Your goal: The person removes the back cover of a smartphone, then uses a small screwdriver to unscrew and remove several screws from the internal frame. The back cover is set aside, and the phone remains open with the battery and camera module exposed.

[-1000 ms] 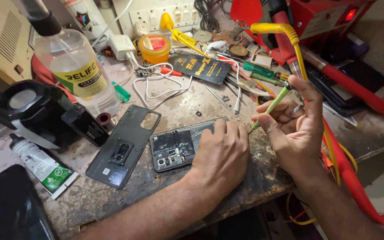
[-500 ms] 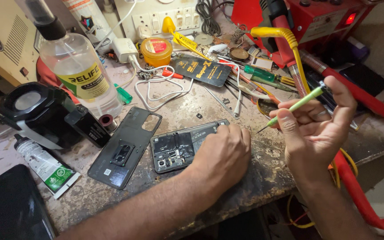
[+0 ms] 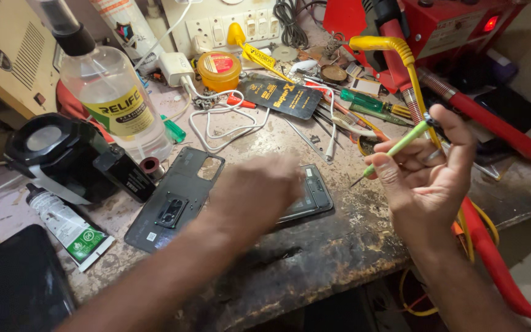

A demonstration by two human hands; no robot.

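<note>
Phone [image 3: 308, 195] with its back removed is lying flat on the worn bench top [image 3: 333, 246], near the front edge, and is being covered over most of its length by the left hand [image 3: 256, 187]. That hand is blurred, so whether it is gripping or just pressing cannot be told; only the right end of the phone is showing past the knuckles. Green screwdriver [image 3: 395, 147] is being pinched between thumb and fingers of the right hand [image 3: 428, 178], which is being held up off the bench at 3 o'clock of the phone, well apart from it; the tip is pointing down-left, at about 8 o'clock. Dark back cover [image 3: 176, 200] is lying just beside the phone at 9 o'clock, camera hole facing up. Clear bottle [image 3: 115, 104] with a yellow label is standing upright at 10 o'clock of the cover. White cable [image 3: 225, 126] is being left coiled at 12 o'clock of the left hand, with a yellow tub [image 3: 219, 69] beyond it. Small white tube [image 3: 65, 224] is lying at 9 o'clock of the cover. Red hose [image 3: 499, 270] is running past the right wrist at 4 o'clock.
</note>
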